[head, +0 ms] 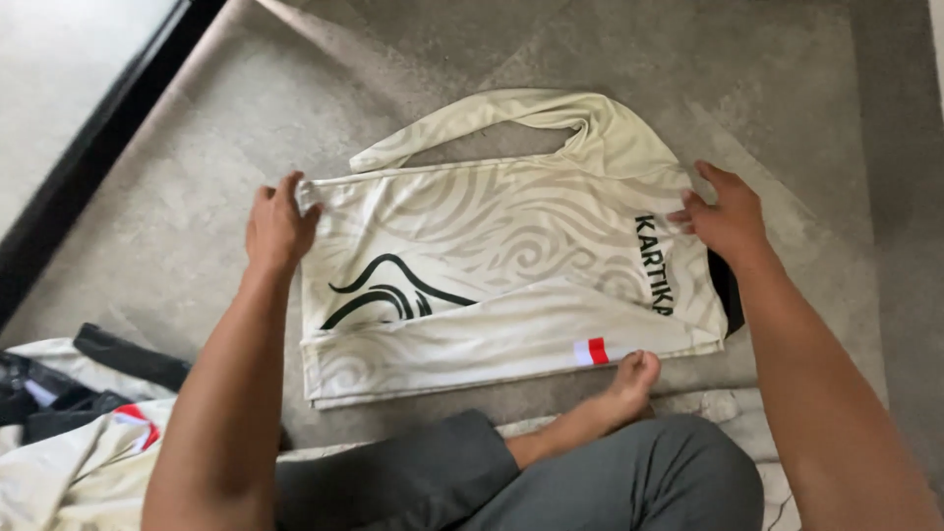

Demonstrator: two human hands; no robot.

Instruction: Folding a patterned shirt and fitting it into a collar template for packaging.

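Floor: grey mat point(197, 197) filling most of the frame.
Jersey: cream long-sleeved jersey point(492, 265) lying folded at centre frame, long axis running left to right, one sleeve point(511, 113) looping across the top.
Pile: other clothes point(69, 423) sitting at lower left.
Left hand point(277, 228): pinching the jersey's upper left corner, fingers curling closed on the cloth.
Right hand point(726, 218): pressing open and flat on the right end.
Foot point(629, 379): bare, touching the lower edge.
Reach: both hands sitting equally near, one at each end.
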